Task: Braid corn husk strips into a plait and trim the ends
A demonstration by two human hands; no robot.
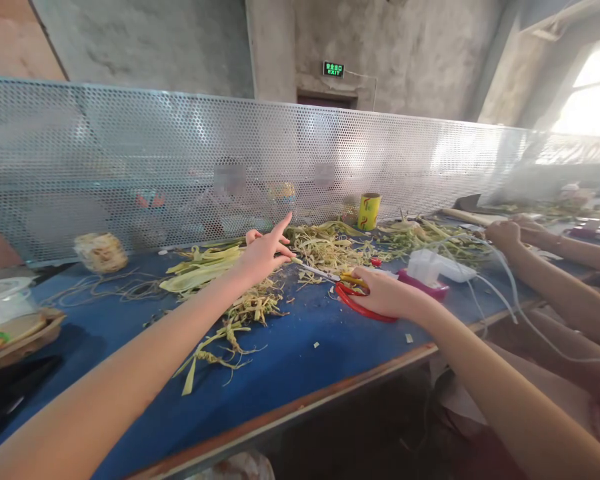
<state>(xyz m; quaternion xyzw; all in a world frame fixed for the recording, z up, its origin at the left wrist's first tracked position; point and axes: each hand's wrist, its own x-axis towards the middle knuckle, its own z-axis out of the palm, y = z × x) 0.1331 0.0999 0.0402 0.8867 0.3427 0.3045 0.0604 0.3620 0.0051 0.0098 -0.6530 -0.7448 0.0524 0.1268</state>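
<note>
My left hand (264, 257) is over the plant heap, one finger raised and other fingertips pinched together. At those fingertips is a small pale plant piece (297, 261), right by the blade tips. My right hand (387, 293) grips scissors (363, 305) with red and yellow handles, their blades pointing left toward my left fingertips. Long pale-green husk-like leaves (200, 268) lie beneath and left of my left hand. Dry cut scraps (325, 247) are heaped behind the scissors, and stringy pieces (235, 337) spread in front.
A perforated metal screen (155, 160) lines the back of the blue table (290, 373). A yellow can (369, 212) stands near it. At right, a co-worker's hands (505, 233) are near white cords; white containers (430, 267) sit between us. A jar (100, 252) and a basket (45, 333) are at left.
</note>
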